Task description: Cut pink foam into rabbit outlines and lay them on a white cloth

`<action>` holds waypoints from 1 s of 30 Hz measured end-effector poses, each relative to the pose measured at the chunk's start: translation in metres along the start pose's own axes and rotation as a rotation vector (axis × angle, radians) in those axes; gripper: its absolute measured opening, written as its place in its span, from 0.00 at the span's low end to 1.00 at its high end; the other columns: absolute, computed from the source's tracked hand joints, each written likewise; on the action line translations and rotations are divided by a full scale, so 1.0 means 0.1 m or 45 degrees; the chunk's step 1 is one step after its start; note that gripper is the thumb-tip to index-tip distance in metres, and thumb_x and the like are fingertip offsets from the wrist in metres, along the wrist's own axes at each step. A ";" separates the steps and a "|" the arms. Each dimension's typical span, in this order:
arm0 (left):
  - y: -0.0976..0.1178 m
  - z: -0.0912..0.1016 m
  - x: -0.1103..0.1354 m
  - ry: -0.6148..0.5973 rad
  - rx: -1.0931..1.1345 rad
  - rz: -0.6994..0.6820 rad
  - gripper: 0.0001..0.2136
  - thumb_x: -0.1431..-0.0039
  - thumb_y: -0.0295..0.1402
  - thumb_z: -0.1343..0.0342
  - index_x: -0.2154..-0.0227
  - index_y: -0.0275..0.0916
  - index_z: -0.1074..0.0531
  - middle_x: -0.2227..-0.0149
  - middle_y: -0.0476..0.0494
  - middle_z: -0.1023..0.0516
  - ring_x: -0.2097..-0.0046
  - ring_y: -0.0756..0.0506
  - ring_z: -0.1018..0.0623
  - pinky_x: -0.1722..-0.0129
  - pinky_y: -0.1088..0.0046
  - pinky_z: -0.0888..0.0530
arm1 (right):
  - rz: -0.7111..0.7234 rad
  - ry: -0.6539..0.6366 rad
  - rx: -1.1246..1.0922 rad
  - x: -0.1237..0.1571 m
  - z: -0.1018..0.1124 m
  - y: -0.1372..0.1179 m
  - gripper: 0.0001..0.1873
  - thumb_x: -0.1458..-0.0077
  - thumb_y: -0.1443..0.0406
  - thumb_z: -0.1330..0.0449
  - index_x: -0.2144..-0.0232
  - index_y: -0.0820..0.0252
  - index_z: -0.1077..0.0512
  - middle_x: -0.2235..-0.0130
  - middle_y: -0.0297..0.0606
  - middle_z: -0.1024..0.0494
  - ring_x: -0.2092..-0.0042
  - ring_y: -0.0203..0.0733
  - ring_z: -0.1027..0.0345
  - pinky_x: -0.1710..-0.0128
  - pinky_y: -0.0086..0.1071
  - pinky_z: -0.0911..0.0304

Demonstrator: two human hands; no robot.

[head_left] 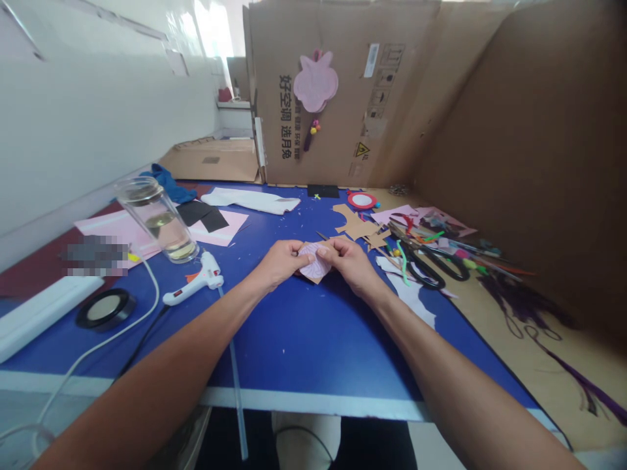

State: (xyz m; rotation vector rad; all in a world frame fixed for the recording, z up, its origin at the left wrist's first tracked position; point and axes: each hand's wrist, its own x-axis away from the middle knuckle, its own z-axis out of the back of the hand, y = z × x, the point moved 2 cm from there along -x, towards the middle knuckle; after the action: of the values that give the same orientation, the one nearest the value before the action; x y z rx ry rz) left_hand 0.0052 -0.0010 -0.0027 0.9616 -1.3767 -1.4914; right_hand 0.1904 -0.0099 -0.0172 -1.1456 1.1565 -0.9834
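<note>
Both my hands meet over the middle of the blue table [304,339]. Between them is a small pink patterned paper piece [315,263] backed by brown cardboard. My left hand [281,261] pinches its left edge with thumb and fingers closed. My right hand [349,261] grips its right edge, fingers curled around it. The piece sits just above the tabletop, and its lower corner shows below my fingers.
A white glue gun [198,279] with its cord lies left of my hands, beside a glass jar [159,219] and a tape roll [106,309]. Black scissors [431,261], cardboard scraps [357,225] and coloured bits lie to the right. Cardboard walls [539,143] enclose the back and right.
</note>
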 end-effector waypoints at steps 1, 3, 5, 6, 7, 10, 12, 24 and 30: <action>0.00 0.00 0.00 -0.004 0.001 0.000 0.08 0.50 0.34 0.31 0.69 0.35 0.20 0.74 0.47 0.20 0.73 0.50 0.25 0.71 0.76 0.31 | -0.001 -0.005 -0.006 0.00 0.00 0.00 0.26 0.53 0.42 0.27 0.69 0.56 0.24 0.72 0.32 0.26 0.71 0.38 0.38 0.69 0.33 0.40; -0.01 -0.01 0.00 -0.006 0.010 0.005 0.08 0.49 0.34 0.32 0.69 0.35 0.20 0.74 0.46 0.20 0.73 0.50 0.25 0.71 0.76 0.31 | -0.001 -0.001 -0.020 0.00 0.00 -0.01 0.26 0.53 0.42 0.26 0.69 0.56 0.25 0.72 0.32 0.25 0.71 0.38 0.38 0.69 0.33 0.40; -0.01 -0.02 0.00 -0.006 0.013 0.014 0.08 0.47 0.34 0.32 0.68 0.35 0.20 0.74 0.46 0.20 0.74 0.49 0.25 0.71 0.75 0.30 | 0.001 0.011 -0.027 0.01 0.00 -0.02 0.26 0.54 0.42 0.26 0.69 0.56 0.25 0.71 0.33 0.25 0.70 0.38 0.37 0.69 0.33 0.40; -0.01 -0.02 0.00 -0.004 0.009 0.014 0.07 0.47 0.34 0.32 0.68 0.35 0.19 0.74 0.46 0.20 0.74 0.49 0.25 0.71 0.75 0.30 | 0.000 0.015 -0.029 0.01 0.00 -0.02 0.26 0.54 0.42 0.26 0.69 0.56 0.25 0.71 0.33 0.25 0.70 0.38 0.37 0.69 0.33 0.40; 0.00 -0.02 0.00 -0.001 0.003 0.010 0.07 0.47 0.33 0.33 0.68 0.35 0.19 0.74 0.46 0.20 0.74 0.50 0.25 0.71 0.76 0.31 | -0.003 0.014 -0.028 0.01 0.00 -0.03 0.26 0.54 0.42 0.26 0.69 0.56 0.25 0.71 0.33 0.25 0.70 0.38 0.37 0.69 0.33 0.40; 0.01 -0.02 0.00 0.016 -0.004 -0.008 0.07 0.47 0.33 0.33 0.68 0.34 0.19 0.73 0.46 0.19 0.73 0.50 0.24 0.71 0.76 0.30 | -0.026 -0.001 -0.014 0.02 -0.01 -0.04 0.25 0.52 0.42 0.27 0.70 0.56 0.25 0.72 0.32 0.26 0.70 0.39 0.37 0.70 0.33 0.39; 0.02 -0.01 0.00 0.027 0.011 -0.007 0.06 0.47 0.33 0.32 0.68 0.34 0.19 0.73 0.46 0.18 0.73 0.49 0.23 0.70 0.75 0.30 | -0.042 0.001 -0.007 0.03 -0.01 -0.04 0.25 0.51 0.42 0.27 0.69 0.56 0.24 0.71 0.33 0.25 0.70 0.39 0.36 0.70 0.32 0.39; 0.00 0.01 -0.01 0.052 0.002 0.067 0.06 0.45 0.31 0.32 0.66 0.33 0.17 0.72 0.44 0.17 0.74 0.51 0.24 0.73 0.77 0.30 | -0.077 -0.007 -0.011 0.00 0.02 0.00 0.24 0.49 0.44 0.29 0.68 0.57 0.24 0.70 0.33 0.25 0.69 0.39 0.34 0.70 0.32 0.36; 0.00 0.01 -0.02 0.058 0.043 0.112 0.06 0.44 0.30 0.31 0.65 0.34 0.18 0.70 0.42 0.15 0.73 0.50 0.21 0.73 0.77 0.27 | -0.062 0.081 -0.012 0.00 0.04 0.00 0.21 0.50 0.47 0.28 0.65 0.56 0.23 0.69 0.34 0.23 0.68 0.40 0.33 0.69 0.32 0.36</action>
State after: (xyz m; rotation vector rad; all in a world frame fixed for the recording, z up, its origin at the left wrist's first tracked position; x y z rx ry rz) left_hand 0.0051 0.0008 -0.0029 0.9382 -1.3980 -1.3768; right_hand 0.1942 -0.0093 -0.0173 -1.1617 1.1902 -1.0590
